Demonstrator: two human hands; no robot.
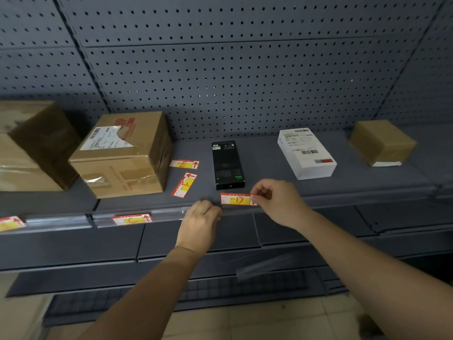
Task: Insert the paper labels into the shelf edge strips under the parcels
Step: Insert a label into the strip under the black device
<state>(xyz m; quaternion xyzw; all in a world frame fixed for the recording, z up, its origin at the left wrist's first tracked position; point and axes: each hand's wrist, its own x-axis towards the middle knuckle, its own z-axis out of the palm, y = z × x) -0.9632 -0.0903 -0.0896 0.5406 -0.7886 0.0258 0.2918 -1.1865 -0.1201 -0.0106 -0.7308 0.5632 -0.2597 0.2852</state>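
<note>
My right hand (277,201) pinches the right end of a red and yellow paper label marked D (236,199), held just above the clear edge strip (169,213) below a black parcel (227,164). My left hand (201,223) rests on the strip to the left of that label, fingers pressing its top lip. Two loose labels, E (184,164) and another (184,185), lie on the shelf beside a brown carton (122,153). One label (132,219) sits inside the strip under the carton, and another (11,223) at far left.
A white parcel (306,153) and a small brown parcel (382,142) stand on the shelf to the right. Two taped cartons (31,146) fill the far left. Grey pegboard (220,69) backs the shelf. A lower shelf and tiled floor lie below.
</note>
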